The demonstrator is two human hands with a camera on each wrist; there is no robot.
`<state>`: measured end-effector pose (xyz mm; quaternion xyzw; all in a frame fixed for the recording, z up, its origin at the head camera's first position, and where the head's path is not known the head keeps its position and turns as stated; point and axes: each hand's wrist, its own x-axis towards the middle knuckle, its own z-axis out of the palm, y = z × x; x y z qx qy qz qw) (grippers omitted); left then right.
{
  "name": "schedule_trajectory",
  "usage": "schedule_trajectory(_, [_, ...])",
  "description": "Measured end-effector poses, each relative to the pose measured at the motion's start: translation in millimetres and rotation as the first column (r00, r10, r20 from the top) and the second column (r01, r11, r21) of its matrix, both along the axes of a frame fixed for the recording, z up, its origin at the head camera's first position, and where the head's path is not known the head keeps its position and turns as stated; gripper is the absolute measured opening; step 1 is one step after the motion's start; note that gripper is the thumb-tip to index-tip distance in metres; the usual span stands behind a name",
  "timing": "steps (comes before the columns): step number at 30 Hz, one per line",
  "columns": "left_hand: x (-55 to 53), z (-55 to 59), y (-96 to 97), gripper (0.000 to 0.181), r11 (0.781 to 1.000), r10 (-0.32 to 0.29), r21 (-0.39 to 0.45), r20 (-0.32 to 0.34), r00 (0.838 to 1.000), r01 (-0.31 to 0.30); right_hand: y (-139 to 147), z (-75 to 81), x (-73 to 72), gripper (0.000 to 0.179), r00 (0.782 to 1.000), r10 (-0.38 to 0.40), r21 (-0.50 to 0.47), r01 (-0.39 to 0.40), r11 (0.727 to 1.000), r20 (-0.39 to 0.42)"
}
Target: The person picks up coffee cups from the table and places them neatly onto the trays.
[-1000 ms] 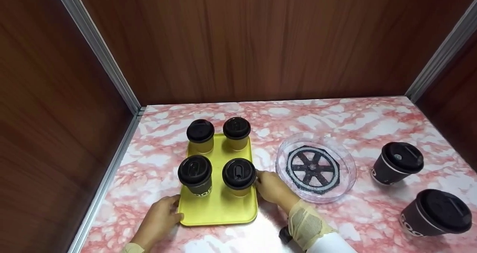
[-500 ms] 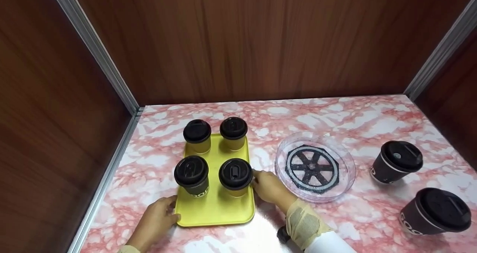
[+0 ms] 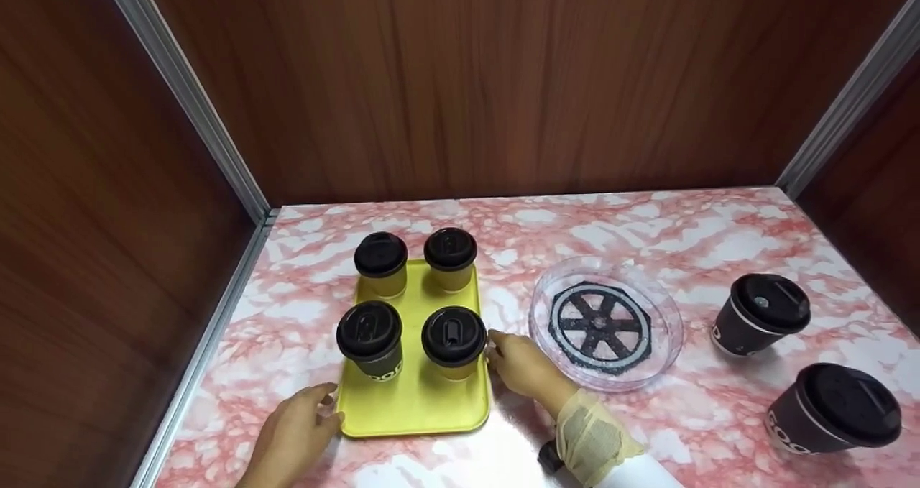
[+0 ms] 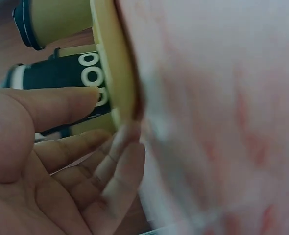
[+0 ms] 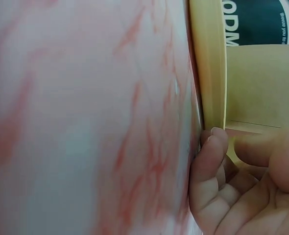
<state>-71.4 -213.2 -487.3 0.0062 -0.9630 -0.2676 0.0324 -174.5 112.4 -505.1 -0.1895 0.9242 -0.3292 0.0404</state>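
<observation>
A yellow tray (image 3: 413, 416) lies on the table, bearing several paper cups with black lids, among them a dark-sleeved cup (image 3: 369, 337) at front left and a cup (image 3: 454, 338) at front right. My left hand (image 3: 295, 427) is at the tray's lower left edge. In the left wrist view its thumb and fingers (image 4: 120, 171) stand spread apart, fingertips right at the rim. My right hand (image 3: 521, 362) holds the tray's right edge beside the front right cup. The right wrist view shows its curled fingers (image 5: 210, 161) at the rim, the thumb on the inner side.
A clear round dish (image 3: 665, 358) with a black spoked disc (image 3: 600, 323) in it stands right of the tray. Two dark lidded cups, one farther back (image 3: 762, 312) and one nearer (image 3: 830, 409), are at the right. Brown wood-grain panels (image 3: 460, 85) wall the table in.
The tray with its cups shifted slightly left, then stopped. My left hand has loosened from the tray's edge, its thumb and fingers parting. My right hand stays at the right edge.
</observation>
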Motion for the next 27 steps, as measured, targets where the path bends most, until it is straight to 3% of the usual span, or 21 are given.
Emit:
schedule_trajectory(4, [9.3,9.2,10.6,0.038,0.999,0.013,-0.044,-0.053,0.998,-0.015,5.2,1.1,5.3,0.041,1.0,-0.03,-0.004,0.03,1.0,-0.004])
schedule_trajectory(8, [14.7,15.6,21.5,0.034,0.999,-0.03,-0.028,-0.102,0.994,0.027,9.9,3.3,8.4,0.041,0.999,-0.05,-0.015,0.05,0.999,-0.014])
schedule_trajectory(13, [16.4,18.5,30.4,0.028,0.997,-0.081,-0.008,-0.136,0.987,0.081,15.6,4.8,12.0,0.042,0.998,-0.054,-0.026,0.053,0.998,-0.017])
schedule_trajectory(20, [18.7,24.5,41.2,0.023,0.994,-0.089,0.041,-0.165,0.982,0.097,22.5,12.1,17.6,0.044,0.998,-0.064,-0.082,0.063,0.995,-0.002])
schedule_trajectory(23, [19.5,25.9,50.8,0.022,0.988,-0.132,0.057,-0.204,0.97,0.146,26.7,19.9,17.7,0.044,0.997,-0.077,-0.099,0.076,0.992,-0.006])
schedule_trajectory(27, [16.8,25.9,67.0,0.02,0.963,-0.23,0.081,-0.247,0.941,0.256,33.8,30.9,17.0,0.042,0.991,-0.132,-0.103,0.128,0.986,-0.032])
